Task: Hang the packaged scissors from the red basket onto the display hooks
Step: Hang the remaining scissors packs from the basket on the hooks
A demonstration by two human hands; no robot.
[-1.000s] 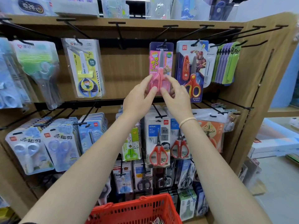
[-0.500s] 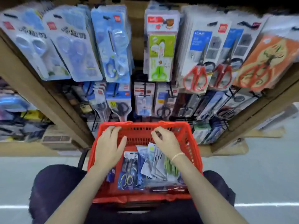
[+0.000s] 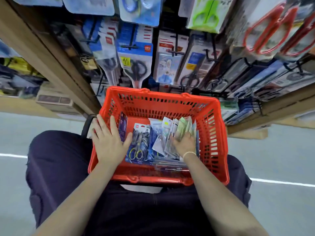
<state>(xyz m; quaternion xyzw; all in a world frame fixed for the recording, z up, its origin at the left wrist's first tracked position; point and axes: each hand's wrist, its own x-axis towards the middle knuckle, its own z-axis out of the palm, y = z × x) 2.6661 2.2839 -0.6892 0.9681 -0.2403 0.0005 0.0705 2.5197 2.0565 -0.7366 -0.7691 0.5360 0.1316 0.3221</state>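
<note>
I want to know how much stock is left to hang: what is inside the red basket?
The red basket holds packaged scissors: a yellow-handled pack, then a row of packs that the right hand reaches into. The left hand covers part. Lower packs are hidden, so no count.

Basket [image 3: 211,133] is bright red-orange w/ a slotted grid pattern on the walls, and inside there's a dark blue pack w/ yellow-green handled scissors [image 3: 137,149], a purple card [image 3: 123,125], plus pale green, white & silvery packs [image 3: 177,130] on the right side. Up on the rack: lime green scissors [image 3: 206,17], red-handled ones [image 3: 267,31], black-handled ones on a blue/white card [image 3: 136,65] w/ a yellow label. Pants [image 3: 56,167] are dark navy, floor [image 3: 281,159] is grey w/ a white stripe, shelf wood [image 3: 51,57] is tan.
</note>
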